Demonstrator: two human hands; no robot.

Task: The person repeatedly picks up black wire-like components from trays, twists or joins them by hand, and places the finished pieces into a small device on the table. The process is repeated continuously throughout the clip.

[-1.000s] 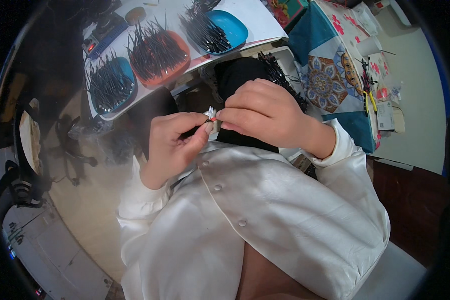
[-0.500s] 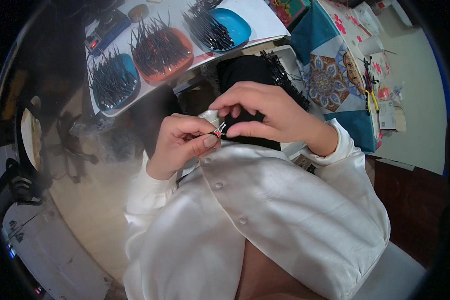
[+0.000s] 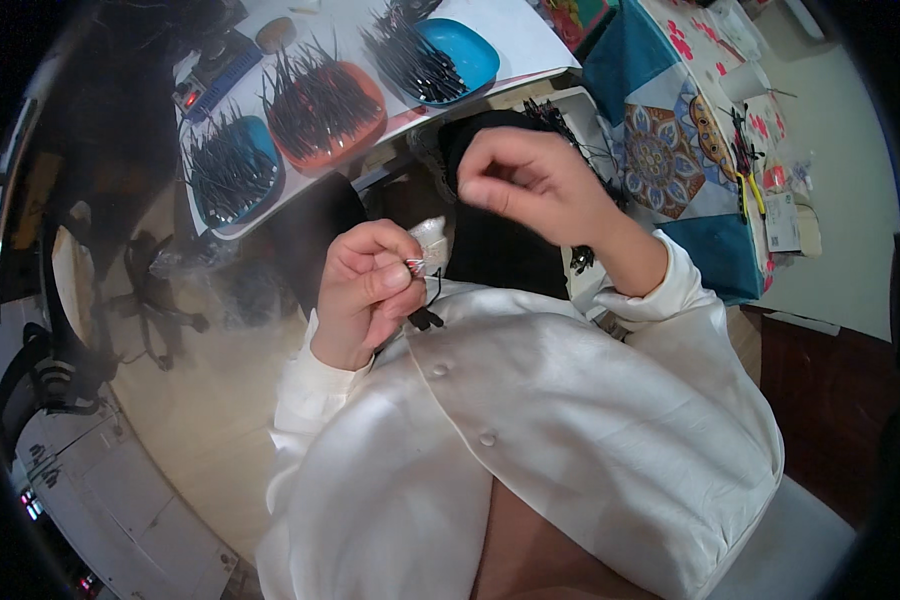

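My left hand (image 3: 370, 290) is closed in a pinch around a short black cable (image 3: 437, 288). Thin wire ends, some red and some pale, poke out at the fingertips, and the cable's black end dangles below the fingers. Just beyond those fingertips is a pale, shiny lump (image 3: 431, 243) whose kind I cannot make out. Up and to the right, my right hand (image 3: 542, 185) hovers apart from the cable, fingers curled and thumb near the index finger. Whatever lies between them, if anything, does not show.
On the white table ahead, a blue tray (image 3: 270, 150), an orange tray (image 3: 375, 105) and another blue tray (image 3: 475, 55) hold bundles of black cables. Yellow-handled pliers (image 3: 752, 190) lie on the patterned cloth at right. A pale bin (image 3: 595, 115) with black cables stands beneath.
My right hand has pulled away from the left, upward and to the right. My left hand has turned, and the cable now hangs visibly below its fingers.
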